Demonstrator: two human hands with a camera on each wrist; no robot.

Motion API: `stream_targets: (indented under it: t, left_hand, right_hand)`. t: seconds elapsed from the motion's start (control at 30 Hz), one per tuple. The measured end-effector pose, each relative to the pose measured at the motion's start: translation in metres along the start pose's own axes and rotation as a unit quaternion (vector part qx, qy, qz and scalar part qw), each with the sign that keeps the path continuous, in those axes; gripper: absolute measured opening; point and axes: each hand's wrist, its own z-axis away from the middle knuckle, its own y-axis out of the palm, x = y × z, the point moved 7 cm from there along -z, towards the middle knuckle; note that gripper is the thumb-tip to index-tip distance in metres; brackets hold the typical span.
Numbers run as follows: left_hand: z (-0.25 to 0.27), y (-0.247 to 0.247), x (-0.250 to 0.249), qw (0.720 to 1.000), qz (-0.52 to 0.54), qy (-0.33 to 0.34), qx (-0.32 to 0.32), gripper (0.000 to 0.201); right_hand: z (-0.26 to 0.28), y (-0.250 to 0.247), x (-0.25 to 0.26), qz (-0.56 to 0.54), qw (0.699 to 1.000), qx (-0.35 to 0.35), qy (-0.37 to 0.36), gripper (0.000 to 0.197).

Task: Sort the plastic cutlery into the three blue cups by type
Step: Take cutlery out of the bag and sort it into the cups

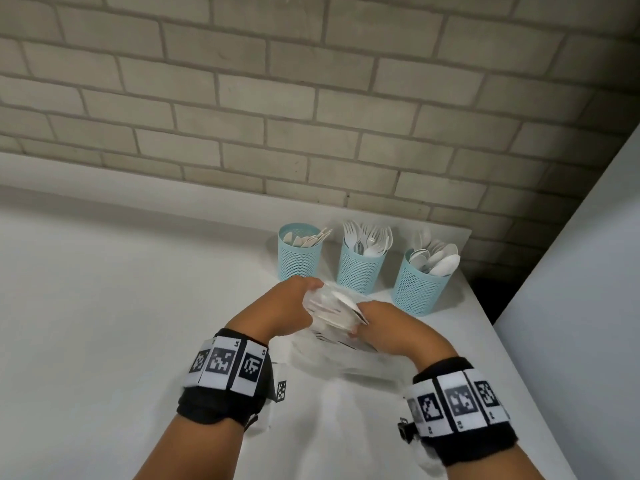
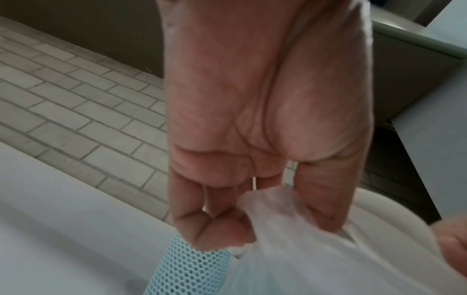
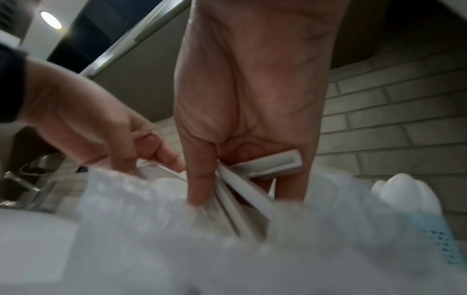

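A clear bag [image 1: 343, 344] of white cutlery [image 3: 255, 175] lies on the white table [image 1: 104, 323], just in front of three blue cups. The right hand [image 1: 384, 327] reaches into the bag and its fingers [image 3: 199, 179] curl round a few white handles — which kind they are, I cannot tell. The left hand [image 1: 287, 306] pinches the bag's edge between thumb [image 2: 326, 201] and fingers and lifts it up. The left cup [image 1: 299, 252] holds knives, the middle cup [image 1: 360, 268] holds forks and the right cup [image 1: 420, 287] holds spoons. Behind the cups stands a brick wall [image 1: 311, 98].
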Motion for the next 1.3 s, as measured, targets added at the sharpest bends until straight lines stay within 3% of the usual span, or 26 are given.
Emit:
stream_targets:
  t: [0.13,0.23,0.33,0.4,0.57,0.63,0.7,0.77,0.93,1.07,1.3]
  left_hand:
    - [0.001,-0.004,0.001,0.999,0.031,-0.009,-0.021,0.059]
    - [0.001,0.002,0.006,0.999,0.041,-0.035,0.002,0.060]
    - [0.005,0.004,0.000,0.998,-0.019,-0.060,-0.011,0.056]
    - [0.009,-0.002,-0.017,0.994,-0.073,-0.038,-0.072,0.053]
    - [0.020,-0.012,-0.051,0.975,-0.086,0.009,-0.206,0.038]
    - [0.017,-0.005,-0.056,0.984,-0.007,0.035,-0.174,0.034]
    - [0.012,0.004,-0.056,0.982,0.141,0.050,-0.119,0.031]
    - [0.008,0.008,-0.055,0.972,0.207,0.060,-0.096,0.024]
    - [-0.003,0.023,-0.049,0.933,0.352,0.074,-0.010,0.030]
    - [-0.008,0.026,-0.038,0.897,0.437,0.047,0.036,0.031]
    - [-0.012,0.033,-0.037,0.872,0.484,0.037,0.063,0.022]
  right_hand:
    - [0.010,-0.013,-0.004,-0.102,0.995,0.015,-0.008,0.016]
    - [0.017,-0.021,-0.002,-0.219,0.975,0.006,-0.032,0.015]
    - [0.019,-0.029,-0.001,-0.351,0.936,-0.015,-0.033,0.018]
    - [0.016,-0.035,0.000,-0.419,0.907,-0.035,-0.028,0.023]
    - [0.006,-0.042,0.005,-0.591,0.803,-0.071,-0.019,0.025]
    - [0.004,-0.044,0.007,-0.630,0.772,-0.083,-0.021,0.024]
    - [0.002,-0.046,0.009,-0.651,0.753,-0.092,-0.026,0.021]
    - [0.000,-0.046,0.012,-0.660,0.745,-0.091,-0.028,0.017]
    - [-0.006,-0.035,0.018,-0.618,0.784,-0.060,0.002,0.027]
    - [-0.009,-0.029,0.021,-0.635,0.772,-0.018,0.005,0.029]
    - [-0.014,-0.020,0.014,-0.639,0.765,-0.071,0.031,0.038]
